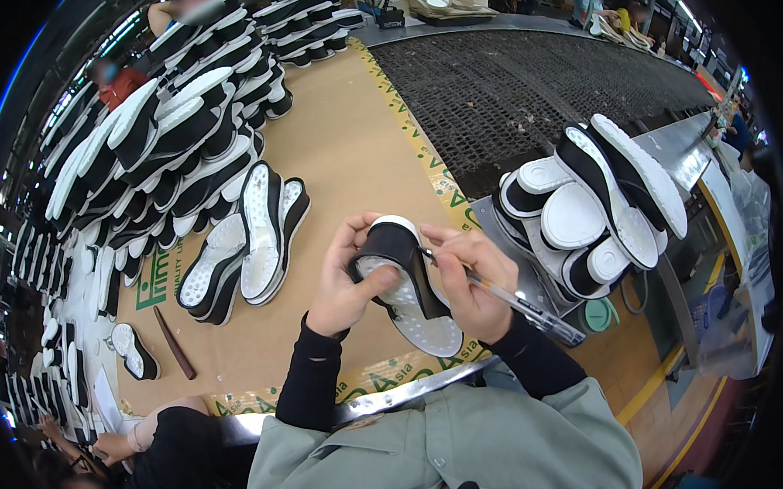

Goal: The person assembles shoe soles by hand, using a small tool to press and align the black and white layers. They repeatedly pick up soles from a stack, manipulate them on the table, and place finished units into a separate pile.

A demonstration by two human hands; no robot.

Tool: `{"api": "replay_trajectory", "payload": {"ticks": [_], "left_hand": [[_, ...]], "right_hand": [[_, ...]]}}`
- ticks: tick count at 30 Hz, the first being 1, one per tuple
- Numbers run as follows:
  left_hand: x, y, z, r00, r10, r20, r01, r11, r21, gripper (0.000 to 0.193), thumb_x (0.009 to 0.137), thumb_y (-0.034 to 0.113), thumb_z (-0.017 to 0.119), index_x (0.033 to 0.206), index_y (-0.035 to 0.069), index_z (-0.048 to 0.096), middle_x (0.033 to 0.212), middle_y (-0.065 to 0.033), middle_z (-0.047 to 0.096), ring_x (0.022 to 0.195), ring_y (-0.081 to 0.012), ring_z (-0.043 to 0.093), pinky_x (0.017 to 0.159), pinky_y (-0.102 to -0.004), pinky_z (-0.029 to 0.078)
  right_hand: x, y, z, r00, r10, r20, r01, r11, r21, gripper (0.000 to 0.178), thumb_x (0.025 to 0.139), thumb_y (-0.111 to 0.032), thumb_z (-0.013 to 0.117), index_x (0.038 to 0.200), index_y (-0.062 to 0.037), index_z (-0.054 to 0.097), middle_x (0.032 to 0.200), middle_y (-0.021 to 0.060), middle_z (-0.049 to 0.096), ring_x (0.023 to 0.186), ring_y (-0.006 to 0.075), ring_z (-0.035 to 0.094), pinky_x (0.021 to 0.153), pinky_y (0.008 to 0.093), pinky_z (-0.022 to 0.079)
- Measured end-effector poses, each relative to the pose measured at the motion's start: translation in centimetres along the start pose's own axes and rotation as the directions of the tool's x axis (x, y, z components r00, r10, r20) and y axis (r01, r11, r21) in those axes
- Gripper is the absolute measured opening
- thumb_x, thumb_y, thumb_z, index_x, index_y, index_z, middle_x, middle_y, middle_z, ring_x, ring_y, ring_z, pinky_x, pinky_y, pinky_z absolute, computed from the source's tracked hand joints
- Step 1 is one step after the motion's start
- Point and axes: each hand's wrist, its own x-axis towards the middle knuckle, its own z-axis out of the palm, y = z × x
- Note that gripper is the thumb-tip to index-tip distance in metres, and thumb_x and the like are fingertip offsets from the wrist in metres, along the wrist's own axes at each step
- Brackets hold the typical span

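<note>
In front of my chest, my left hand (343, 286) is closed around a black-and-white wedge shoe sole (391, 242), with its thumb on the dimpled inner face. The sole is tilted, its white rounded end pointing away from me. My right hand (479, 284) pinches a clear-barrelled pen (531, 313) and also touches the side of the sole. The pen's dark tip meets or nearly meets the sole's black sidewall; I cannot tell which. Left of my hands, a few matching soles (260, 233) lie on the brown board.
Tall stacks of soles (176, 123) rise at the far left. Another pile of soles (574, 215) stands right, beside a dark mesh conveyor (525, 90). A brown stick (174, 343) and a small sole (135, 351) lie near left. A co-worker's arm (155, 430) reaches in at lower left.
</note>
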Motion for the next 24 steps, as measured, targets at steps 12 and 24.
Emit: {"api": "replay_trajectory", "payload": {"ticks": [12,24], "left_hand": [[0.1,-0.1,-0.2,0.998,-0.051,-0.039,0.053,0.998,0.047,0.083,0.073,0.045,0.083,0.128,0.000,0.041,0.117,-0.0080,0.057,0.109,-0.0160,0.057,0.094,-0.0286,0.044],[0.2,-1.1,-1.4,1.000,-0.003,-0.014,0.002,0.998,-0.069,0.066,0.080,0.019,0.079,0.131,0.001,0.041,0.116,-0.0057,0.059,0.108,-0.0138,0.056,0.095,-0.0273,0.043]], "right_hand": [[-0.7,0.2,0.4,0.999,0.029,-0.017,-0.029,0.999,-0.012,0.002,0.089,0.003,0.059,0.089,0.0043,0.059,0.083,0.0154,0.064,0.092,0.0357,0.069,0.080,0.0373,0.054],[-1.4,1.0,0.8,0.999,-0.030,-0.017,0.029,0.996,-0.080,0.002,0.086,0.003,0.061,0.088,0.0022,0.060,0.082,0.0132,0.066,0.093,0.0352,0.067,0.080,0.0389,0.052]]}}
